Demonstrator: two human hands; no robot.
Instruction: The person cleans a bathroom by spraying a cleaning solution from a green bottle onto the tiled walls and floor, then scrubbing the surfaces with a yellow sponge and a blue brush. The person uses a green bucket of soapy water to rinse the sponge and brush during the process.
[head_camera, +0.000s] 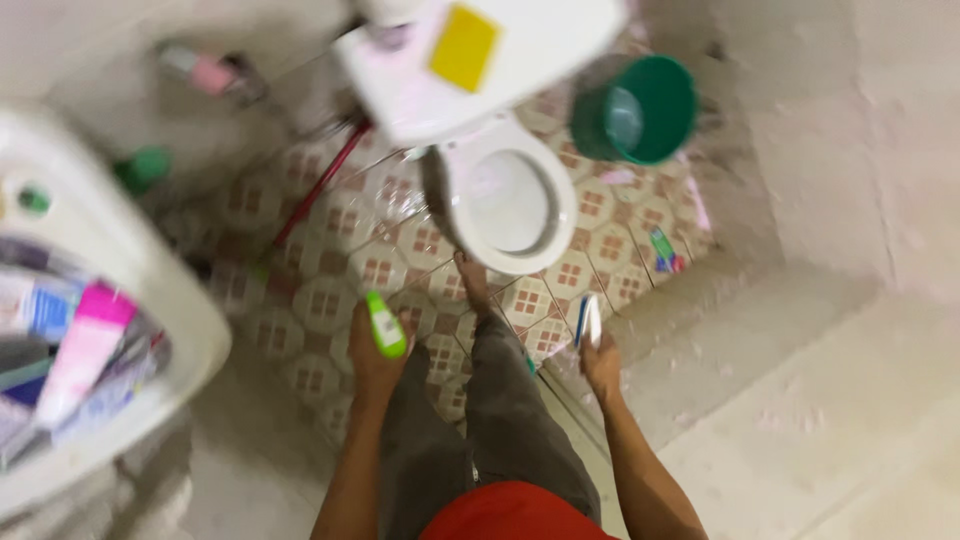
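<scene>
A: Hands first. Left hand (372, 352) is wrapped around a small green bottle (386, 324), nozzle end up, held on the near side of the toilet (508, 196), just short of the bowl's front rim.

B: Right hand?

A: Right hand (601, 362) is clamped on a blue and white brush (588, 320), also on the toilet's near side, off to the bowl's right. Picture is blurred; I cannot tell the brush's bristle end.

B: Hands together or apart?

A: Well apart, one either side of the person's legs. One bare foot (472, 280) stands just beside the bowl's front edge.

B: Toilet itself?

A: White, seat open. Yellow sponge (463, 46) lies on the tank lid behind the bowl.

B: Around it?

A: Green bucket (636, 108) to the toilet's right, near the tank. Red-handled stick (320, 184) leans to the toilet's left. Patterned tile floor (330, 290) under all. Far left of the toilet, white basket (150, 290) holding tubes.
</scene>
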